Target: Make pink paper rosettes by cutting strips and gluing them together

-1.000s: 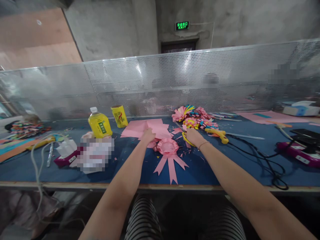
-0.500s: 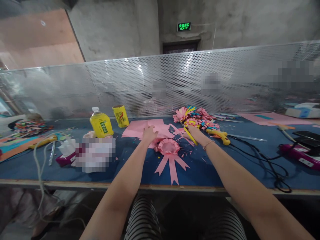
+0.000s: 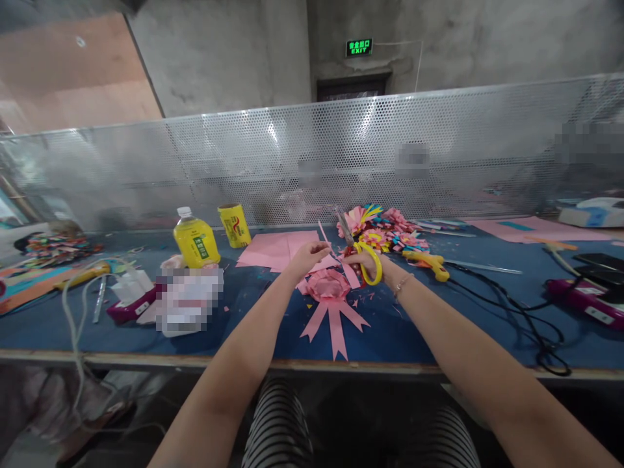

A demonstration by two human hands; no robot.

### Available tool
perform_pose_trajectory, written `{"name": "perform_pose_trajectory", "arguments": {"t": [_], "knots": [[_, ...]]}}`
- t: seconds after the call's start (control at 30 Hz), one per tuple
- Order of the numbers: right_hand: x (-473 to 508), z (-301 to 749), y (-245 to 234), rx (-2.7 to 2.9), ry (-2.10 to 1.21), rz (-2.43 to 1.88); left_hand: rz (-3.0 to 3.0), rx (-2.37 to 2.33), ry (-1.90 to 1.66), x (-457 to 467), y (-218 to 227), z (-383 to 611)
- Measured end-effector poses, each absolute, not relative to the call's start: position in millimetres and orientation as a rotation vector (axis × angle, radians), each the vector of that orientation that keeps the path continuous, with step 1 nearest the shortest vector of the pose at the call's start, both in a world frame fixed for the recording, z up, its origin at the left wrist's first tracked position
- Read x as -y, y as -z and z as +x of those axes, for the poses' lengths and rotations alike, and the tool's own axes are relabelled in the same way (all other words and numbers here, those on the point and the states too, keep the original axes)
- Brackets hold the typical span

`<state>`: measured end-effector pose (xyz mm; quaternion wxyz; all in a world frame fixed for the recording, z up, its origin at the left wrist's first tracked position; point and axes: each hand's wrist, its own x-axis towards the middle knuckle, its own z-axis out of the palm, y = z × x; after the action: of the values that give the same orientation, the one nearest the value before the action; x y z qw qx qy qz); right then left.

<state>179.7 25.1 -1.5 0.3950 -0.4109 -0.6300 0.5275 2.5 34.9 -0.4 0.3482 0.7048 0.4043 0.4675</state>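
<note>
My right hand (image 3: 366,263) is closed on a pair of scissors (image 3: 347,229), with the yellow handle loops round its fingers and the blades pointing up and away. Its fingertips also touch a pink paper strip (image 3: 351,275). The fingers of my left hand (image 3: 310,256) are drawn together at the strip's left side, pinching it as far as I can see. Below both hands lies a pink paper rosette (image 3: 327,286) with notched ribbon tails spread toward me. Pink paper sheets (image 3: 266,250) lie under and left of my left hand.
Behind my right hand is a pile of colourful paper flowers (image 3: 390,227). A yellow glue gun (image 3: 429,263) lies right of it, its black cord trailing. A bottle of yellow liquid (image 3: 195,242) and a yellow roll (image 3: 234,226) stand left. A perforated metal screen (image 3: 244,162) borders the table.
My left hand has lifted off the pink sheets and moved right to the strip. My right hand has brought the scissors up and left, with a pink strip now between the hands.
</note>
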Motion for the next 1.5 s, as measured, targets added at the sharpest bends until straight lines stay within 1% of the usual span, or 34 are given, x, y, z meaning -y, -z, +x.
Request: {"name": "perform_pose_trajectory", "arguments": {"t": [0.17,0.43,0.7,0.87,1.03,1.17,1.27,1.43,1.5], "knots": [[-28,179,4,1.568,-1.407,-0.992,1.619,-0.911,-1.238,-27,-2,7],[-21,177,0,1.482,-1.361,-1.024,1.517,-0.930,-1.241,-20,-8,7],[-16,177,-6,1.584,-1.171,-0.957,1.590,-0.984,-1.360,-25,-8,6],[-15,175,-6,1.602,-1.016,-1.015,1.574,-0.986,-1.361,-28,-5,6],[-15,171,-5,1.606,-0.999,-1.073,1.613,-0.986,-1.368,-27,-5,7],[-15,169,-5,1.658,-0.901,-1.135,1.678,-0.994,-1.379,-24,-9,8],[-14,173,-9,1.715,-0.711,-1.181,1.722,-1.030,-1.419,-25,-13,4],[-13,199,-18,2.057,0.011,-1.134,1.713,-1.075,-1.533,-29,-20,-7],[-14,209,-20,2.209,0.181,-1.079,1.698,-1.093,-1.565,-29,-22,-10]]}}
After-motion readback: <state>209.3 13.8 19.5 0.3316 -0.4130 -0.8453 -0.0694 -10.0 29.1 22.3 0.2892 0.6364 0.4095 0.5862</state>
